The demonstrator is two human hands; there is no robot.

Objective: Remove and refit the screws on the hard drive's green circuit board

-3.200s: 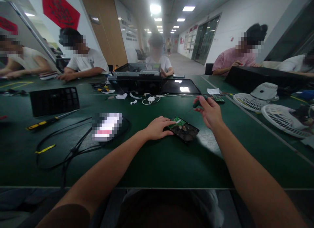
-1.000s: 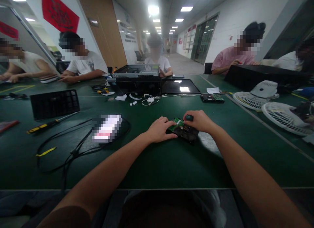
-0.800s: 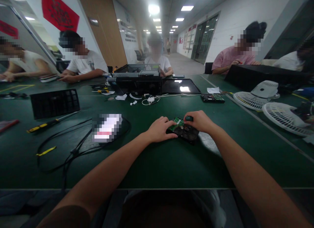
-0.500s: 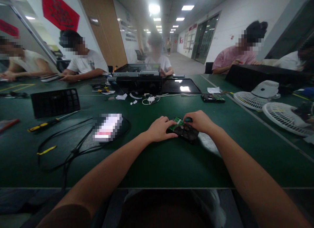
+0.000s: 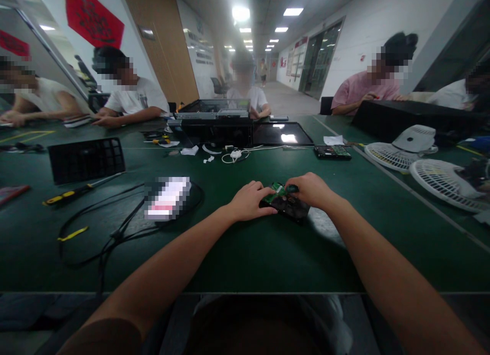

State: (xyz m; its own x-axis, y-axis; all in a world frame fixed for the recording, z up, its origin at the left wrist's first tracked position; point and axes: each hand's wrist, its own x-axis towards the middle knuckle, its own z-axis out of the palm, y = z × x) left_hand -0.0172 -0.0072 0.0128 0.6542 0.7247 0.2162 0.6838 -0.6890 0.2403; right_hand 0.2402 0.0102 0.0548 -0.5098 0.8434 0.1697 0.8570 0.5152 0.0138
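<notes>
- A hard drive (image 5: 293,208), its green circuit board facing up, lies on the green table (image 5: 237,258) directly in front of the wearer, within easy reach of both hands.
- The left hand (image 5: 250,202) is partly open across the drive's left end, thumb on the near side and fingers on the board side, apparently to keep it from sliding.
- The right hand (image 5: 312,189) is closed in a fingertip pinch around a small dark-green tool handle (image 5: 292,188) over the board, probably for fine control; the tool's tip is hidden.
- Beyond the right hand lies a second drive (image 5: 332,152), well apart from the first.
- To the left are a blurred bright screen (image 5: 168,198), looped black cables (image 5: 122,228) and a yellow-and-black screwdriver (image 5: 65,197).
- Across the table, several people sit at work.
</notes>
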